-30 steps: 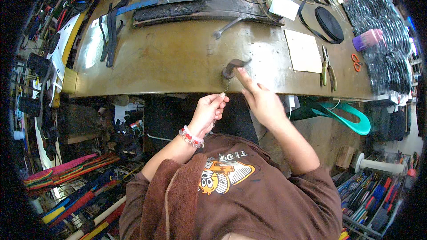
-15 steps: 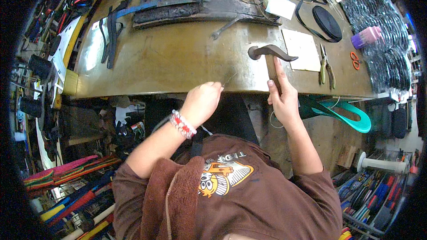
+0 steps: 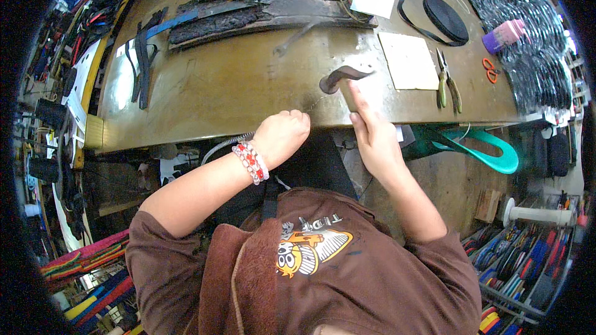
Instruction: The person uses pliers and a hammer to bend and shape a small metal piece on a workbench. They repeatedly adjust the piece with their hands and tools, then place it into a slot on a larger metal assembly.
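Observation:
My right hand (image 3: 379,142) is closed round the wooden handle of a claw hammer (image 3: 339,77), its forefinger stretched along the handle. The hammer's dark metal head is over the table near its front edge, slightly smeared by motion. To its left, at the table edge, my left hand (image 3: 282,136) is closed, knuckles up, with a beaded bracelet at the wrist. A thin wire (image 3: 316,105) runs from its fingertips toward the hammer head; the fingers hide the rest.
Farther back on the brown table (image 3: 211,80) lie a dark worn board (image 3: 298,9) and a wrench (image 3: 292,40). Rightward are a white sheet (image 3: 406,62), pliers (image 3: 447,80), a roll of black strap (image 3: 445,20), orange scissors (image 3: 490,71) and a purple-pink bottle (image 3: 503,36).
The hammer and my right hand have moved left and slightly down, closer to my left hand. The whole view has shifted a little. My left hand stays closed at the table edge.

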{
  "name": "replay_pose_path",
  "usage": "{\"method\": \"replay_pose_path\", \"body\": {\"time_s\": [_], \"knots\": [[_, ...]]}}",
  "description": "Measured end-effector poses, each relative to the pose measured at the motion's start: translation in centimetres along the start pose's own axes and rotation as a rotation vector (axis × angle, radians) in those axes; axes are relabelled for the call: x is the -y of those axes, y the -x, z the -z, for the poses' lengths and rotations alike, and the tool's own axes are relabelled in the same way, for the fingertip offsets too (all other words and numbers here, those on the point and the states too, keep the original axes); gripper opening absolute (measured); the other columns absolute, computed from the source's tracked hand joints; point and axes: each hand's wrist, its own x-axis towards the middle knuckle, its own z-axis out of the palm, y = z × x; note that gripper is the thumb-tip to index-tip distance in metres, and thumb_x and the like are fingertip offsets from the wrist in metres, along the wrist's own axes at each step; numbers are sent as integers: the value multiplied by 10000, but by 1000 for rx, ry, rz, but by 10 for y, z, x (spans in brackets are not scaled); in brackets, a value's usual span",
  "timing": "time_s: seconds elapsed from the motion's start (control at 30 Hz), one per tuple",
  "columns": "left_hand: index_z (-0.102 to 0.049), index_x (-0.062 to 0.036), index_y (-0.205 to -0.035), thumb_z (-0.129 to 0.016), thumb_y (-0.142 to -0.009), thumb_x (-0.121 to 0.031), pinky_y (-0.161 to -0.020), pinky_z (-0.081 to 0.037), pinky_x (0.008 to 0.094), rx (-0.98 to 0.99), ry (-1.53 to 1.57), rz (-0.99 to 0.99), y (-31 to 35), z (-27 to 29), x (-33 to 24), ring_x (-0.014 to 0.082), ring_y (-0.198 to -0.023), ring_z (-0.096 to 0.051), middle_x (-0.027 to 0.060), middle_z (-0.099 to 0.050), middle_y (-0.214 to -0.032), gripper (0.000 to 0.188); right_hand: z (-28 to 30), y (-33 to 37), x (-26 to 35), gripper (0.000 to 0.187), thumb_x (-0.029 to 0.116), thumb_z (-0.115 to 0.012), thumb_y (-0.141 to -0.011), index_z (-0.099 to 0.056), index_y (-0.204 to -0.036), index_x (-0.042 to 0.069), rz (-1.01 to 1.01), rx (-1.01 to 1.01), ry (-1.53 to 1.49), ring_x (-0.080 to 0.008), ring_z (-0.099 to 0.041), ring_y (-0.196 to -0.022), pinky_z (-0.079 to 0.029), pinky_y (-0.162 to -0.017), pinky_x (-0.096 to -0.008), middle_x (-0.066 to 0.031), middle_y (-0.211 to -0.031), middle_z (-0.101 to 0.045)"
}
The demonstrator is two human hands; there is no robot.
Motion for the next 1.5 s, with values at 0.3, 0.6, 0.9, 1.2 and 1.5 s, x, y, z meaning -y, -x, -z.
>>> {"method": "replay_pose_path", "body": {"time_s": [0.3,0.6,0.9,1.2,1.5], "knots": [[-585,12,-714,-512,-851,-168,-674,-499,439,25,341,138,-13,13,18,373,-696,-605,221,-599,-702,237,-2,-6,2,506,199,-456,-914,-297,-1390,266,-9,30,-8,-444,-579,-846,-477,-736,-467,-278,-994,-571],[-618,34,-718,-522,-825,-136,-678,-507,430,3,424,118,-16,18,22,385,-681,-610,246,-594,-687,222,-9,2,-2,496,190,-454,-917,-311,-1386,268,-12,-70,-16,-438,-581,-818,-471,-727,-477,-283,-919,-578],[-638,15,-759,-538,-839,-184,-690,-495,407,33,484,158,-16,13,31,364,-674,-610,221,-609,-703,237,-1,-2,1,488,160,-448,-914,-322,-1379,236,-49,74,-12,-424,-546,-962,-450,-799,-443,-259,-1059,-557],[-660,-16,-763,-562,-844,-222,-650,-484,333,130,780,310,-12,3,45,223,-651,-628,121,-648,-687,242,-8,-8,-9,519,222,-445,-920,-263,-1399,299,84,-52,52,-450,-580,-811,-465,-750,-495,-258,-931,-581],[-621,0,-776,-507,-864,-186,-665,-496,410,-54,444,191,-8,2,34,318,-701,-623,184,-623,-731,236,-2,-5,4,511,236,-451,-917,-280,-1390,325,-30,109,54,-428,-588,-799,-481,-716,-471,-248,-869,-586]]}}
